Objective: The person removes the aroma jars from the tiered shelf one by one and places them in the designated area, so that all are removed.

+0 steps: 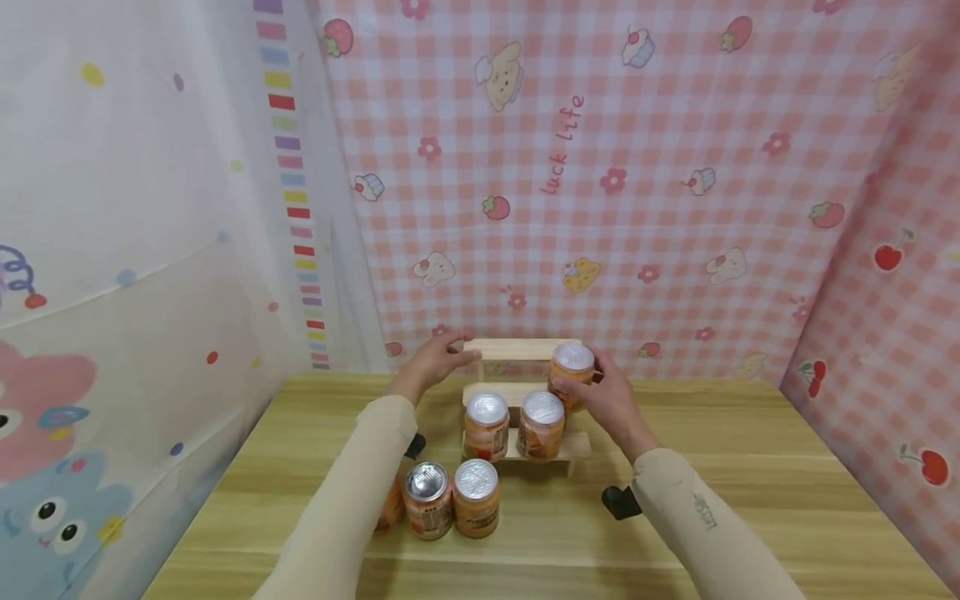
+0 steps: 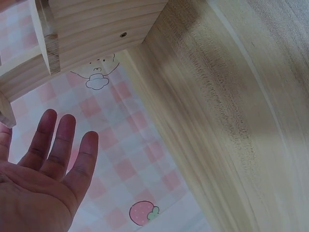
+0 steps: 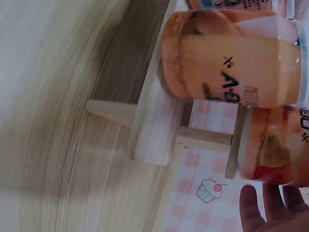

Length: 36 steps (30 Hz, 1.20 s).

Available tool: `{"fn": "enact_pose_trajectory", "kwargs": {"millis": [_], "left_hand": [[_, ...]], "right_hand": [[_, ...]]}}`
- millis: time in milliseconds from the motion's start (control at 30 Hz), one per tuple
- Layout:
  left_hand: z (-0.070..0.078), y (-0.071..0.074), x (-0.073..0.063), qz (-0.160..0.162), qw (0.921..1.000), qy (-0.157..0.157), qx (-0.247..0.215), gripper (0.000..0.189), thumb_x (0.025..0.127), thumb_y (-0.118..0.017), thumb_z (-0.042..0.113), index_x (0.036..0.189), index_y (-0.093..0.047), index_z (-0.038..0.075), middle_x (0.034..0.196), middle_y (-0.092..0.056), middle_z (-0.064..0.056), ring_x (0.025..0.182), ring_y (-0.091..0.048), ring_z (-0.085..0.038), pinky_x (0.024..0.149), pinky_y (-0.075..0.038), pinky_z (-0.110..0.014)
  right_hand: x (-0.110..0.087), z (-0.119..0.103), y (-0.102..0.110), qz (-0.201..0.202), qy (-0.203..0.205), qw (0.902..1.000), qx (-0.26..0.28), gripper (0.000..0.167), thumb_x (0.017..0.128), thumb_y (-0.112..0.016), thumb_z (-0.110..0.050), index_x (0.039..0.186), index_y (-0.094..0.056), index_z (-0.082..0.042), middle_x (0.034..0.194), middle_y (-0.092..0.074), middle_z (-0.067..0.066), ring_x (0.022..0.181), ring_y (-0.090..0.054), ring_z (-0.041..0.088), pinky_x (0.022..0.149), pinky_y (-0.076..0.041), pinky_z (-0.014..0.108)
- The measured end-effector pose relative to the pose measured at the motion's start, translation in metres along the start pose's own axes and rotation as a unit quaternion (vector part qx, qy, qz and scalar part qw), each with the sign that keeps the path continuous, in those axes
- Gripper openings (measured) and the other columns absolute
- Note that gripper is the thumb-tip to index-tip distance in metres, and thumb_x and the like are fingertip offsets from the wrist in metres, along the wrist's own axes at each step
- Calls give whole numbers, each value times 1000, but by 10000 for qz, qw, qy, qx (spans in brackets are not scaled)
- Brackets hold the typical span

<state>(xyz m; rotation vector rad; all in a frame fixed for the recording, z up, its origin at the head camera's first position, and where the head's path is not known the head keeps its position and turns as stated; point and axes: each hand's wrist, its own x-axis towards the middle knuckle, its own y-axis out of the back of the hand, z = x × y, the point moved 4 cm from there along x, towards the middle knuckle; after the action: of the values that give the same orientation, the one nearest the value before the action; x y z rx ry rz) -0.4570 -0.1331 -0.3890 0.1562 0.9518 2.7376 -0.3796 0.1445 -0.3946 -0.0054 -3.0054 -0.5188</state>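
A small stepped wooden rack (image 1: 517, 350) stands on the table. My left hand (image 1: 435, 364) is at the left end of its top plank, thumb in front and index finger behind; in the left wrist view the other fingers (image 2: 58, 145) stretch out loosely. My right hand (image 1: 611, 400) grips an orange-labelled can (image 1: 572, 367) with a silver lid, thumb in front and fingers round its right side. That can is at the right end of the middle plank. Two similar cans, a left one (image 1: 487, 427) and a right one (image 1: 542, 427), stand upright on the lowest plank.
In front of the rack, on the wooden table (image 1: 697, 483), stand more cans: one with a shiny lid (image 1: 429, 500), one beside it (image 1: 477, 498), and another partly hidden by my left sleeve (image 1: 337, 500). A pink checked cloth (image 1: 600, 167) hangs behind.
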Motion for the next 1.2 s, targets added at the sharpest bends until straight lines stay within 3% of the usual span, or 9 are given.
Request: {"fn": "enact_pose_trajectory", "kwargs": {"millis": [233,433,700,1000,1200], "left_hand": [[2,-1,1,3,9999,98,-22,56,97,-63,39,146,-50,16,146,-48,-14,129,-49,-34,101,-46,-50],[3,0,1,7,9999,101,33,55,97,-63,39,145,-51,16,144,-49,-15,128,-50,-33,100,-46,-49],[1,2,1,-4,9997,218,56,57,97,-63,41,147,-49,16,143,-49,-15,127,-50,-33,100,-46,-49],[0,2,0,-32,9998,187,85,57,97,-63,41,146,-50,16,143,-50,-16,126,-50,-34,100,-46,-49],[-1,2,1,-26,9997,243,-6,57,98,-63,39,147,-49,14,144,-48,-16,126,-49,-34,100,-46,-50]], "right_hand": [[1,-3,6,35,114,9988,-471,82,89,-76,-32,154,-31,-7,143,-46,19,130,-46,38,99,-46,51],[3,-8,18,421,310,9958,-752,78,88,-76,-38,149,-39,-6,136,-51,19,121,-52,36,92,-50,48],[-4,-14,51,1041,473,9882,-1016,76,85,-76,-49,142,-47,-9,127,-53,17,109,-55,31,78,-50,33],[-24,-9,76,875,603,9875,-1167,86,88,-73,-48,153,-33,-6,133,-51,22,106,-54,30,69,-50,22],[-40,-7,69,572,687,9894,-1142,82,88,-75,-43,149,-36,-5,133,-52,23,106,-59,35,72,-55,30]]}}
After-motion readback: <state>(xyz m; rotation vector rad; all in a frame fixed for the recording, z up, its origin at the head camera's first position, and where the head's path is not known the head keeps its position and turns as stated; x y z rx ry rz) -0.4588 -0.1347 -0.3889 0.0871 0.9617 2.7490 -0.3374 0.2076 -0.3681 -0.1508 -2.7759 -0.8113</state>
